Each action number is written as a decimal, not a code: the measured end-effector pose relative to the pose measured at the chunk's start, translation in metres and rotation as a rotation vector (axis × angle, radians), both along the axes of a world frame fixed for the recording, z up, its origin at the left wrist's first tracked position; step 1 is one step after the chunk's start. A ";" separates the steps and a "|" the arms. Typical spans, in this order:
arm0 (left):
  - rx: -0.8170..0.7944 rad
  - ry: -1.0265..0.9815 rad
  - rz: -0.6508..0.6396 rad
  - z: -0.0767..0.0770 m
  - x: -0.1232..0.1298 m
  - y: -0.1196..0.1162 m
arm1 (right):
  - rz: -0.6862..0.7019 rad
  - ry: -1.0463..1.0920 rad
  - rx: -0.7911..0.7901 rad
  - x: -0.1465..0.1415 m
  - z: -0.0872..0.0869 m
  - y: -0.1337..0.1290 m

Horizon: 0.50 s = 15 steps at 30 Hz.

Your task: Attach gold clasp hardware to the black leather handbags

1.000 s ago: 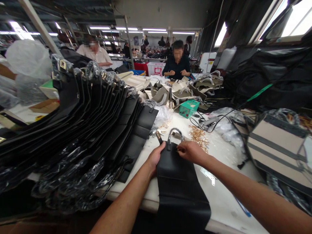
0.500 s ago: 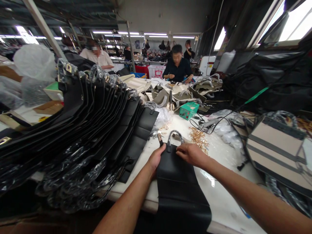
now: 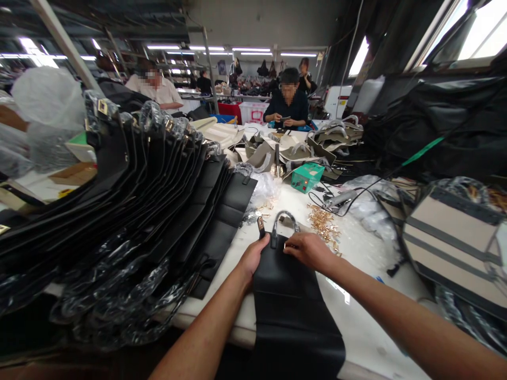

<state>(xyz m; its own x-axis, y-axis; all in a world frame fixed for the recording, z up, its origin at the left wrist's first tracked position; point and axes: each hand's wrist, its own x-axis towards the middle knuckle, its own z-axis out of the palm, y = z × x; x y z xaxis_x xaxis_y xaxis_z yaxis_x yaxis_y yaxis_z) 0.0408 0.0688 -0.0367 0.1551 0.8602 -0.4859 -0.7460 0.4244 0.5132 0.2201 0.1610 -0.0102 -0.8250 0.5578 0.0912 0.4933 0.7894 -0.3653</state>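
A black leather bag panel (image 3: 287,295) lies over the table's front edge, its lower end hanging toward me. Its looped handle (image 3: 285,213) is wrapped in clear plastic. My left hand (image 3: 253,257) grips the panel's left edge, thumb on top, beside a short black tab with a gold metal fitting (image 3: 261,224). The fingers under the panel are hidden. Just right of the handle's base, my right hand (image 3: 307,250) is closed in a pinch over the panel. A small gold metal piece (image 3: 284,246) shows at its fingertips.
Many black bag panels (image 3: 158,211) are stacked at left. Loose gold fittings (image 3: 322,221) lie beyond my right hand, near a green box (image 3: 307,177) with a cable. Beige bag pieces (image 3: 451,237) stand at right. A co-worker (image 3: 289,100) sits across the table.
My right hand has shifted slightly left, and the gold piece at its fingertips now shows. My left hand keeps its grip. The co-worker's hands have come together.
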 end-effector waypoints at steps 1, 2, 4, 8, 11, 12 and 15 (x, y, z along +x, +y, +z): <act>0.003 0.008 0.009 0.000 0.000 0.000 | 0.009 -0.005 0.000 0.000 0.002 0.000; 0.005 0.014 0.016 0.001 0.000 0.000 | 0.018 -0.009 0.000 0.000 0.003 -0.001; 0.009 0.023 0.027 0.003 0.001 -0.001 | 0.033 -0.017 0.002 0.001 0.006 -0.003; -0.011 0.013 0.030 0.005 0.002 -0.003 | -0.036 0.011 -0.001 0.002 0.006 -0.008; -0.027 -0.017 0.001 0.005 0.001 -0.003 | -0.134 0.013 0.008 -0.002 0.003 -0.011; -0.017 -0.021 -0.005 0.004 0.001 -0.002 | -0.148 -0.003 0.015 -0.004 0.001 -0.011; 0.043 0.013 0.032 0.004 0.000 0.001 | -0.158 -0.037 0.029 -0.010 -0.001 -0.013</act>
